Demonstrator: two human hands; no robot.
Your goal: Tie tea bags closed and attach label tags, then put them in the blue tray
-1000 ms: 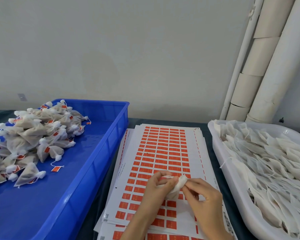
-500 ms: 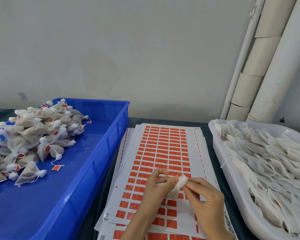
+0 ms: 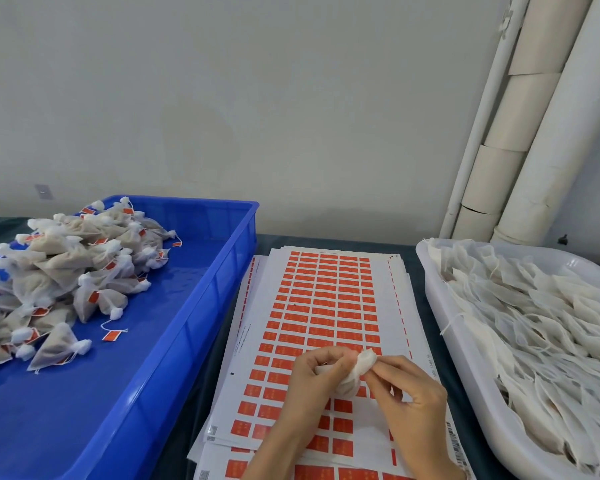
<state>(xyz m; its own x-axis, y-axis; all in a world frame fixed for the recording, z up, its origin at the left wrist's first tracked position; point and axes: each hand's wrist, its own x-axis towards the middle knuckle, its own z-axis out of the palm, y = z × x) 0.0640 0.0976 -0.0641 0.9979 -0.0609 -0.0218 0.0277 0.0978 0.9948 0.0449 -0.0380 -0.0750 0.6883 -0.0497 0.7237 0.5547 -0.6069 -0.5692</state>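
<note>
One tea bag (image 3: 359, 368) in work, at six o'clock of the view, held above the label sheets (image 3: 326, 299) and apart from both containers.

- Left hand (image 3: 312, 379): fingers curled round the body of the bag.
- Right hand (image 3: 409, 400): thumb and fingertips pinching the bunched neck at the bag's upper end. The string is too fine to make out, so I cannot tell whether a knot is formed. No tag shows on this bag.

Dozens of finished tea bags (image 3: 66, 271), at nine o'clock, are heaped in the far-left part of the blue tray (image 3: 201, 306). Their necks are tied into white tufts and many show orange tags. One loose-lying tag (image 3: 111, 336) trails on its string at the pile's near edge. Much of the tray floor on the near side is bare.

Many untied bags (image 3: 534, 323), at three o'clock, lie flat and overlapping and fill the white tub (image 3: 430, 271). A few strings hang over its rim.

The label sheets are a stack at centre, between tray and tub, printed with rows of orange tags. Blank gaps near the hands suggest that some tags have been taken.

Cardboard tubes (image 3: 513, 133) lean on the wall at one o'clock.

Progress, as judged:
- A good batch is done and in the tray.
- The tub's stock looks the larger share, so most of the work is left.
- For the bag in hand the closing step is under way. Tagging it and placing it in the tray are not yet done.
</note>
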